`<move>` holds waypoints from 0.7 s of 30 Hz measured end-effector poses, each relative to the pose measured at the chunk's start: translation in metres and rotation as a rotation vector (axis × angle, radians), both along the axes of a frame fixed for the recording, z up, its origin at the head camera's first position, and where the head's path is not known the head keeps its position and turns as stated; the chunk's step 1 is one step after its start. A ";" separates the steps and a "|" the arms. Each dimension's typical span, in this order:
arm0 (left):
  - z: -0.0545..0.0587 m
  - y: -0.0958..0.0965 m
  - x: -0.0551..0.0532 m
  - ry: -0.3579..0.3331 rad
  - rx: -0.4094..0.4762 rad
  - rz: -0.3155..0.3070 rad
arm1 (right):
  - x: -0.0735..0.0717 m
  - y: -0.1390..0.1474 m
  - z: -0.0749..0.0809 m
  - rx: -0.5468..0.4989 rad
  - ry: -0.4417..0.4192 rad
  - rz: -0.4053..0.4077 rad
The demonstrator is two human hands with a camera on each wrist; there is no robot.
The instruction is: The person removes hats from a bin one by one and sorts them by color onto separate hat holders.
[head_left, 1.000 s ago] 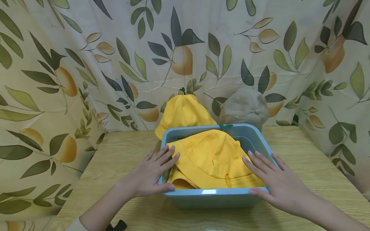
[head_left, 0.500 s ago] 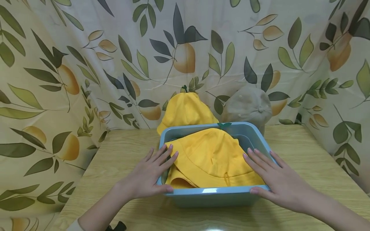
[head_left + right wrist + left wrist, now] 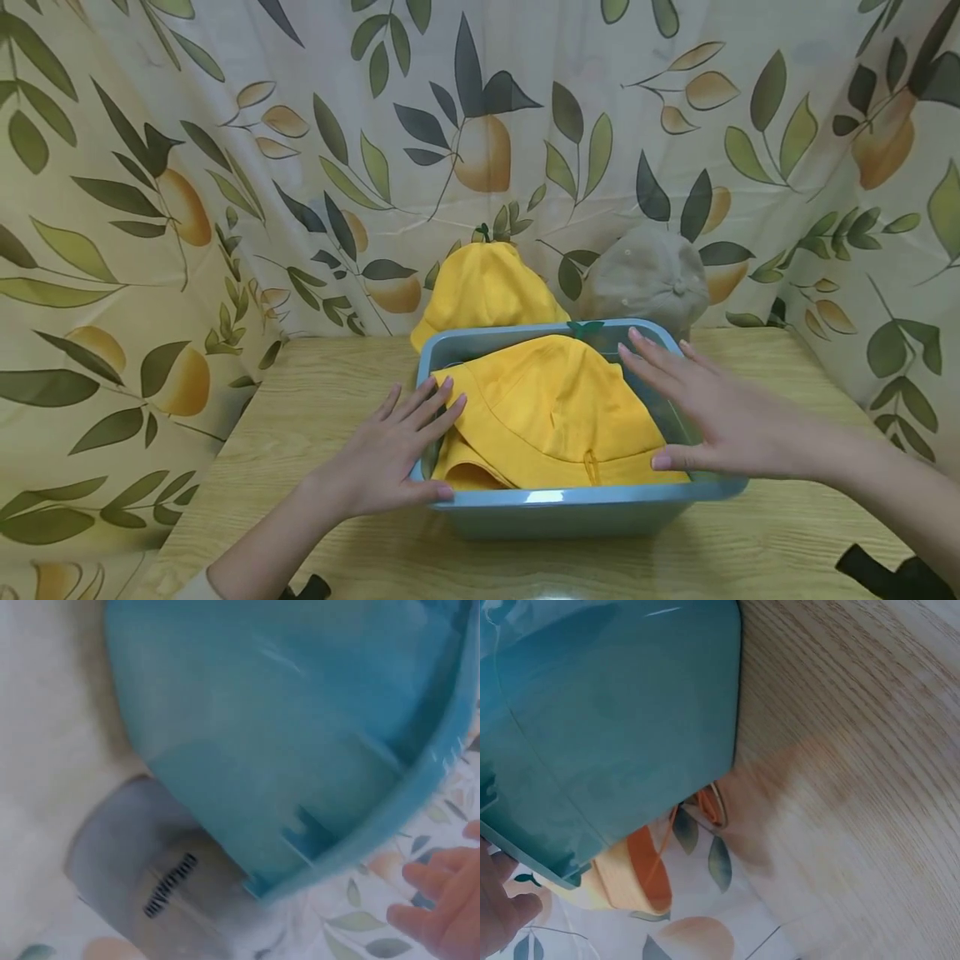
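Observation:
A folded yellow bucket hat [image 3: 547,417] fills most of a blue plastic basin [image 3: 540,498] on the table. My left hand [image 3: 393,454] rests on the basin's left rim, its straight fingers reaching to the hat's brim and the thumb on the front rim. Over the basin's right side hovers my right hand [image 3: 708,408], fingers extended and spread, with nothing in its grasp. The left wrist view catches a few fingers [image 3: 502,892] at the basin's rim. In the right wrist view, fingertips [image 3: 431,881] appear beside the basin wall [image 3: 262,712].
Behind the basin, a second yellow hat [image 3: 487,287] stands at the left and a grey cap [image 3: 648,279] at the right. Dark lettering shows on the cap [image 3: 169,885] in the right wrist view. A leaf-and-fruit patterned curtain [image 3: 315,67] encloses the wooden table [image 3: 330,375].
My right hand has come off the basin's right rim and moved up and inward over the basin. The left hand stays in place. The view has shifted slightly.

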State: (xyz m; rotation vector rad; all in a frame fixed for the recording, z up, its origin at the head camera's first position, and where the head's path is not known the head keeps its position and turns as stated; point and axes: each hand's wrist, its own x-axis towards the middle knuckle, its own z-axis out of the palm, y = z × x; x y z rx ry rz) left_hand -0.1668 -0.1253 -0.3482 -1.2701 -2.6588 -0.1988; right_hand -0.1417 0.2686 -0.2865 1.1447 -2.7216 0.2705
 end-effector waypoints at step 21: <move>-0.002 0.000 0.000 0.016 0.016 0.000 | -0.070 -0.056 0.048 0.067 -0.073 0.032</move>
